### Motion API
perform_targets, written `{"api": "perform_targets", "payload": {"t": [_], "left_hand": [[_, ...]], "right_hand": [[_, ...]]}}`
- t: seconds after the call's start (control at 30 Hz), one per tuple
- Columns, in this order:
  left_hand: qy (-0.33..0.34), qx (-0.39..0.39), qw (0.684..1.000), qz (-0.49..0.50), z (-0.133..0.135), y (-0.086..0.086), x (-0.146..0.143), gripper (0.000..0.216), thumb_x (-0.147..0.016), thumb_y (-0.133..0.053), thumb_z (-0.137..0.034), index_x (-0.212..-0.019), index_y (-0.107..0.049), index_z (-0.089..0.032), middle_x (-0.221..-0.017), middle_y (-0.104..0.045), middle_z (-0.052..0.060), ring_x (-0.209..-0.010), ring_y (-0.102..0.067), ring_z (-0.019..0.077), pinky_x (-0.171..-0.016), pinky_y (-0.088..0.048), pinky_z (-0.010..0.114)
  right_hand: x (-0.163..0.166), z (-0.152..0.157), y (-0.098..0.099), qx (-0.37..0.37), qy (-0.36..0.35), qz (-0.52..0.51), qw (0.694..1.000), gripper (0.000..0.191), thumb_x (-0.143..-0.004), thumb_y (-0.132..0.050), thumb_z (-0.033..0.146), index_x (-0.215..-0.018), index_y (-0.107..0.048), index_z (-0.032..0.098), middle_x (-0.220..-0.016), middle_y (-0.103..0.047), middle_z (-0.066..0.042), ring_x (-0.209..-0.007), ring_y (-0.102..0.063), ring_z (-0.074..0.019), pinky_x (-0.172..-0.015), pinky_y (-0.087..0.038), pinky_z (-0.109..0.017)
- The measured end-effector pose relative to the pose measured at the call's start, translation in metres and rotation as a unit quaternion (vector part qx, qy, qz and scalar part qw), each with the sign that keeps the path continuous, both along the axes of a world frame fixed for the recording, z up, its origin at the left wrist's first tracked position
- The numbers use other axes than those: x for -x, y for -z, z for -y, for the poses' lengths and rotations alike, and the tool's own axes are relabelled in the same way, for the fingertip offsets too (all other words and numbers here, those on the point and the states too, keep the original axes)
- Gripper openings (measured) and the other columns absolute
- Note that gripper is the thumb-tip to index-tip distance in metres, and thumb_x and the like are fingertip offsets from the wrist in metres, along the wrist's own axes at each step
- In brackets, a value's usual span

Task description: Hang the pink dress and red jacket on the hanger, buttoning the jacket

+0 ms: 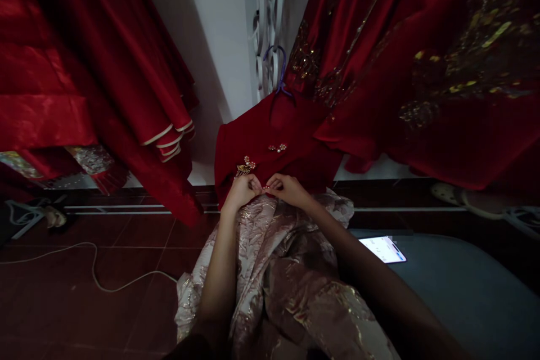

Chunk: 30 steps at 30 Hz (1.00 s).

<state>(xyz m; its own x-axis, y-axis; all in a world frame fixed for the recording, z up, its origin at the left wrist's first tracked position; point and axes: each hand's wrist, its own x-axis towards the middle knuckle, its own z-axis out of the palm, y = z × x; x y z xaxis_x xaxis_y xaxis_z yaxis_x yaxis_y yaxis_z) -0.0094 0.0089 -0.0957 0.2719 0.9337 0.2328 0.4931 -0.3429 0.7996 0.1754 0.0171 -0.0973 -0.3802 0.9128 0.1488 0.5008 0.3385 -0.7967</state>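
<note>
Head view, hands: left hand (243,190) and right hand (288,188) meet fingertip to fingertip, both pinched narrow on a small beaded fastening (266,187) at the lower edge of the red garment (270,140).
Arms: both stretched forward over pink-gold brocade fabric (291,281).
Count: two more ornaments on the garment, a gold brooch (245,166) and a pearl clasp (277,148).
Cushion: one lit phone (383,249) lies on it.
Floor: one white cable (95,270).

Both hands, left hand (243,190) beside right hand (289,189), meet on a garment (270,140) (phone (383,248) lying right, cable (95,275) left).
</note>
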Motion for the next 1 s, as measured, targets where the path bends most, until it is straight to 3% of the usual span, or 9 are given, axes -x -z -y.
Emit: {"api": "perform_targets", "payload": {"t": [0.17,0.27,0.37,0.6,0.8,1.0], "left_hand": [[-0.040,0.113,0.982,0.144,-0.003,0.001,-0.001,0.027,-0.059,-0.077,-0.029,-0.073,-0.061,-0.012,-0.066,-0.064,0.002,-0.059,-0.059,0.0099,-0.059,-0.048,0.022],[-0.079,0.177,0.926,0.324,-0.006,-0.001,0.000,0.031,-0.069,-0.071,-0.036,-0.085,-0.061,-0.012,-0.076,-0.066,0.005,-0.064,-0.062,0.0109,-0.069,-0.053,0.027],[-0.100,0.179,0.863,0.462,-0.010,-0.002,0.001,0.023,-0.080,-0.061,-0.031,-0.093,-0.062,-0.012,-0.088,-0.068,0.008,-0.076,-0.065,0.0112,-0.085,-0.052,0.032],[-0.098,0.206,0.784,0.578,-0.015,0.005,-0.009,0.014,-0.078,-0.063,-0.020,-0.088,-0.065,-0.011,-0.090,-0.069,0.007,-0.080,-0.066,0.0107,-0.094,-0.047,0.032],[-0.113,0.219,0.785,0.568,-0.012,0.001,-0.012,0.011,-0.077,-0.065,-0.020,-0.085,-0.067,-0.013,-0.091,-0.070,0.005,-0.077,-0.065,0.0078,-0.090,-0.049,0.027],[-0.126,0.210,0.794,0.556,-0.012,-0.001,-0.010,0.017,-0.075,-0.067,-0.025,-0.087,-0.066,-0.012,-0.098,-0.070,0.008,-0.086,-0.066,0.0112,-0.086,-0.052,0.026]], "right_hand": [[-0.009,0.000,-0.011,0.021,-0.018,-0.015,0.999,0.019,-0.073,-0.065,0.031,-0.084,-0.062,0.016,-0.079,-0.069,-0.005,-0.076,-0.065,-0.0146,-0.070,-0.051,-0.026],[-0.021,0.000,-0.024,0.058,-0.097,-0.005,0.994,0.029,-0.072,-0.066,0.039,-0.087,-0.063,0.015,-0.080,-0.069,-0.006,-0.074,-0.063,-0.0144,-0.070,-0.050,-0.027],[-0.033,0.002,-0.037,0.110,-0.168,0.003,0.980,0.037,-0.068,-0.068,0.045,-0.089,-0.062,0.014,-0.083,-0.069,-0.007,-0.074,-0.063,-0.0146,-0.069,-0.049,-0.028],[-0.042,0.007,-0.050,0.151,-0.194,0.018,0.969,0.044,-0.065,-0.069,0.050,-0.090,-0.062,0.014,-0.082,-0.068,-0.006,-0.075,-0.062,-0.0152,-0.071,-0.046,-0.030],[-0.043,0.008,-0.052,0.145,-0.211,0.027,0.966,0.042,-0.066,-0.069,0.046,-0.092,-0.063,0.014,-0.087,-0.068,-0.007,-0.079,-0.062,-0.0156,-0.076,-0.046,-0.030],[-0.041,0.008,-0.052,0.155,-0.206,0.028,0.966,0.040,-0.066,-0.070,0.045,-0.090,-0.064,0.014,-0.086,-0.069,-0.006,-0.078,-0.062,-0.0152,-0.074,-0.046,-0.029]]}}
